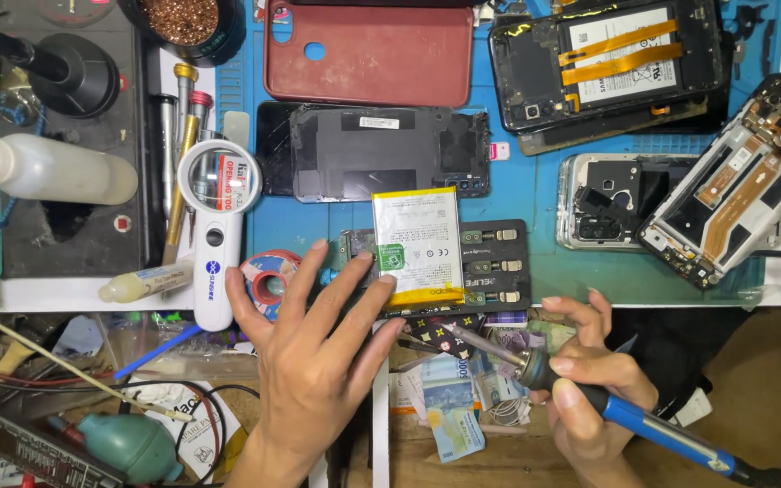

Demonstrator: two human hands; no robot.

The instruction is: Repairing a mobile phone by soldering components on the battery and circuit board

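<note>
My left hand (318, 352) lies flat with fingers spread, its fingertips touching the lower left edge of a white and yellow phone battery (418, 244). The battery rests on a black fixture (499, 267) on the blue mat. My right hand (589, 380) grips a soldering iron (644, 425) with a blue handle. Its metal tip (463, 336) points up-left, just below the battery's lower edge.
On the blue mat (526, 190) lie several opened phones (616, 59), a red phone case (368, 54), a dark phone frame (372, 149) and a phone board (734, 199). At left are a white magnifier (217, 226), a solder roll (268, 276), screwdrivers (183, 163), a bottle (47, 167). Banknotes (454, 398) lie below.
</note>
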